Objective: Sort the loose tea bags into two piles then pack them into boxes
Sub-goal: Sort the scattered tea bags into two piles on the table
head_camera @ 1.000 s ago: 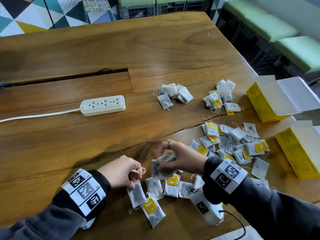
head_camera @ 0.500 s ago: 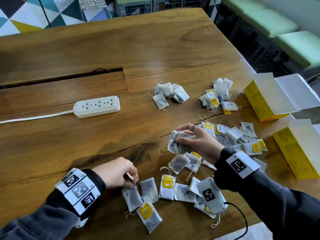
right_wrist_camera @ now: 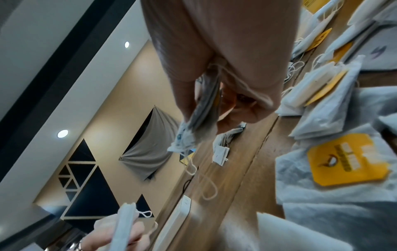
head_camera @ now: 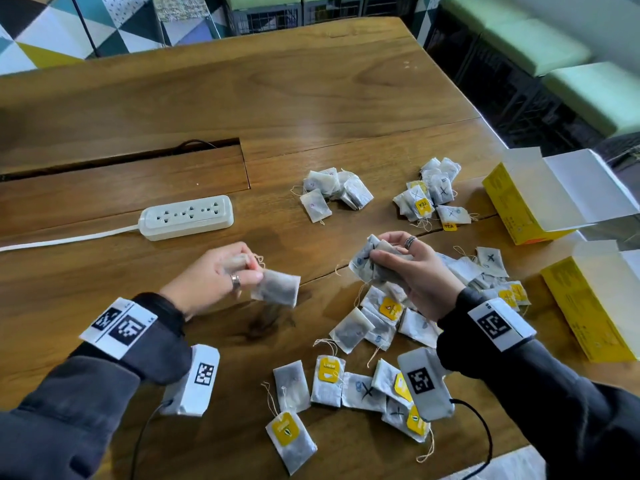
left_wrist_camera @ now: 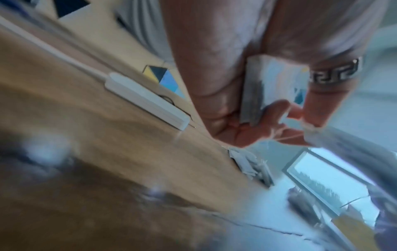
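Observation:
My left hand [head_camera: 247,271] grips one tea bag in its curled fingers, and a second tea bag [head_camera: 276,289] hangs from it just above the table; the held tea bag [left_wrist_camera: 268,88] shows in the left wrist view. My right hand [head_camera: 389,259] pinches a small bunch of tea bags [head_camera: 372,266], seen edge-on as the bunch [right_wrist_camera: 199,122] between thumb and fingers. Loose tea bags [head_camera: 349,330], some with yellow tags, lie below and right of it. Two sorted piles sit farther back: a left pile [head_camera: 332,190] and a right pile [head_camera: 431,195]. Two open yellow boxes [head_camera: 512,206] [head_camera: 595,306] stand at the right.
A white power strip [head_camera: 187,218] with its cord lies left of centre on the wooden table [head_camera: 277,98], behind a cable slot [head_camera: 121,157]. The table's right edge runs close behind the boxes. Green benches [head_camera: 588,88] stand beyond it.
My left hand has lifted away from the near table edge, carrying tea bags toward the middle. My right hand has moved right and farther away with its bunch.

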A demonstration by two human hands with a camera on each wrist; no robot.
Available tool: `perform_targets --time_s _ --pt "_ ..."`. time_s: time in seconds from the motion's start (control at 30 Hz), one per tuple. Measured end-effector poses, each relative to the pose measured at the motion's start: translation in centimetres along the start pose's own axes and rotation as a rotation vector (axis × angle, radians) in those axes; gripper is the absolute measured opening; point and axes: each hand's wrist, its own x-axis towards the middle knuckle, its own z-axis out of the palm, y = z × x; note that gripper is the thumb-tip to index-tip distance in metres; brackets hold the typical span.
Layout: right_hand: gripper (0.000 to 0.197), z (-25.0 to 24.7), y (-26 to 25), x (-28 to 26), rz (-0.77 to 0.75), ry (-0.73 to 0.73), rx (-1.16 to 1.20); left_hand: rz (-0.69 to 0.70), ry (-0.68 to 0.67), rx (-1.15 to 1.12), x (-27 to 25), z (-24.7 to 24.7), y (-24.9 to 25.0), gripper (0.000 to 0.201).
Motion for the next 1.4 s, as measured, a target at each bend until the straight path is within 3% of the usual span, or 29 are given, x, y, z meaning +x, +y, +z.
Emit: perform_targets --time_s 0.13,0.23,0.43,0.8,0.97,1.1,1.2,1.27,1.33,1.4 --pt "0.016 -1.2 -0.7 0.4 0.013 0.072 0.067 -0.121 0.102 -0.517 1.7 1.3 1.9 0.027" --pt "0.017 -2.5 -1.4 0.9 0.022 0.131 0.106 -0.182 0.058 -0.740 3.4 2.5 3.4 0.017" --pt "0.032 -5.8 -2.6 1.7 0.005 0.267 0.024 -0.271 0.030 -0.603 7.3 5.2 5.2 0.017" --pt "0.043 -10.3 -5.3 7.5 -0.089 0.397 -0.097 -0.209 0.117 -0.445 15.4 7.4 6.9 0.049" --pt "0.046 -11.5 -6.7 10.6 -0.166 0.440 -0.129 -0.213 0.133 -0.546 17.0 7.0 7.4 0.036" --pt "0.049 -12.6 -6.4 12.3 -0.103 0.509 -0.397 -0.097 0.137 -0.291 17.0 6.2 7.4 0.032" --pt "0.039 -13.0 -5.7 12.2 -0.074 0.628 -0.578 -0.025 0.122 0.130 16.9 5.4 6.8 0.033" --pt "0.032 -12.3 -5.6 11.1 -0.169 0.624 -0.620 0.029 0.153 0.449 16.7 5.0 6.4 0.034" --pt "0.028 -11.1 -5.5 9.4 -0.250 0.448 -0.623 0.086 0.245 0.654 15.8 5.0 6.0 0.037" --pt "0.024 -9.5 -5.3 7.4 -0.158 0.136 -0.802 0.127 0.342 0.666 14.5 5.1 5.9 0.039"
